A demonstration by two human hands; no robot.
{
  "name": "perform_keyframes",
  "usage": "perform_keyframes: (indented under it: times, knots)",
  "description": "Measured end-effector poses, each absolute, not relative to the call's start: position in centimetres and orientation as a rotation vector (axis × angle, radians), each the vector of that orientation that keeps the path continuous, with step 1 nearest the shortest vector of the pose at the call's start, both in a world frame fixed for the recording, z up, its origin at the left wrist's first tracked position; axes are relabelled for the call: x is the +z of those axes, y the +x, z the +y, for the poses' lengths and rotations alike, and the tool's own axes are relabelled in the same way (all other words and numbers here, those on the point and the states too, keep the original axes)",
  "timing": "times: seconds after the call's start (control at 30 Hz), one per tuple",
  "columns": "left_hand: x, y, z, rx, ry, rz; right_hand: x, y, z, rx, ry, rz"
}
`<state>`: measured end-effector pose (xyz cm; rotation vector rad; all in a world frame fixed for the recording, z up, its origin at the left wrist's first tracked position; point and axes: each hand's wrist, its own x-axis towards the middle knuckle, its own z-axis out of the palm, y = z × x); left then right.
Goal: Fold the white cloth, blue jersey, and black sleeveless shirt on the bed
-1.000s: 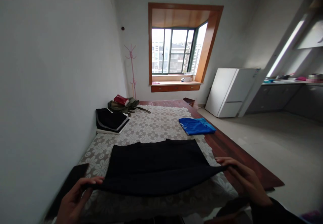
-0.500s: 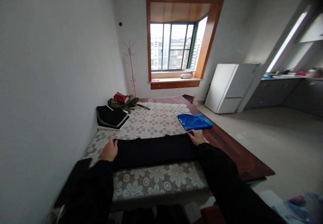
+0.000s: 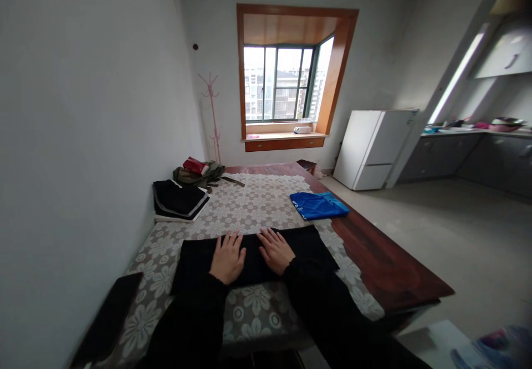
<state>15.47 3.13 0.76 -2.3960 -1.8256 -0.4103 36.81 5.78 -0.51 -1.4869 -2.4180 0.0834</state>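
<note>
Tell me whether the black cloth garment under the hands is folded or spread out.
Folded: the black cloth garment lies as a narrow band across the lace tablecloth, with the left hand and right hand flat on it.

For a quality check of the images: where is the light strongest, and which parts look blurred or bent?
Head view: window glares brightest; walls bend toward the edges; bottom-right corner blurs; both hands, left hand and right hand, lie sharp on the black garment, whose folds vanish in darkness.

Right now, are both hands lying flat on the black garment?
Yes: the left hand and the right hand rest palm down, side by side, on the folded black garment spread on the lace-covered table.
</note>
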Motion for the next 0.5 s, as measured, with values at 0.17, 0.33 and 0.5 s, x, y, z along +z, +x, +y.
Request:
perform_keyframes:
  times: [0.17,0.33,0.5]
  knots:
    - [-2.3,18.5,3.7,-0.379,-2.422,-1.794,-3.2,34.4,5.5,0.121,-1.523,-2.422]
    - [-2.7,18.0,3.8,-0.363,-2.417,-1.783,-4.0,35.2,5.9,0.116,-1.457,-2.4]
    - [-2.7,18.1,3.9,-0.388,-2.411,-1.753,-5.0,35.1,6.0,0.059,-1.418,-2.367]
